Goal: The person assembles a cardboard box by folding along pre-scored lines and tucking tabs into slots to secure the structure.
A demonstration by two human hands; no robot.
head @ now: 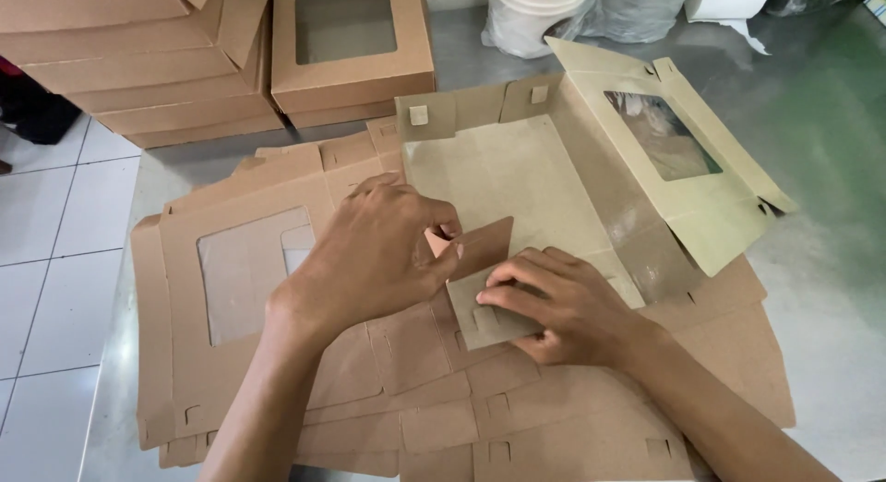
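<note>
half-folded kraft cardboard box (pixel 517 182) at the middle of the steel table (pixel 821 288), resting on top of a pile of flat box blanks (pixel 277 353). pale inner floor facing up, far wall raised with two small locking tabs showing, lid with clear window (pixel 660 136) thrown open and tilted up toward the right. near-side corner flap (pixel 480 251) lifted off the floor of the box and caught between both hands.

left hand (pixel 374 256) curled over the left edge of the box, fingers bent and drawn together, thumb and fingertips pinching the brown side of the flap near its upper corner. right hand (pixel 563 302) lying low just beside it, fingers pressed flat and close together on the lower panel of the flap, pinning it down against the blanks; thumb hidden underneath. hands near each other, not quite touching.

flat blanks fanned out beneath and toward the near edge, one with a square window cutout on the left. stack of finished windowed boxes (pixel 351 48) at the far left of the table, more plain brown boxes (pixel 138 66) stacked beside it. white round containers in plastic wrap (pixel 535 11) at the far edge. white tiled floor (pixel 46 260) beyond the table's left side.
</note>
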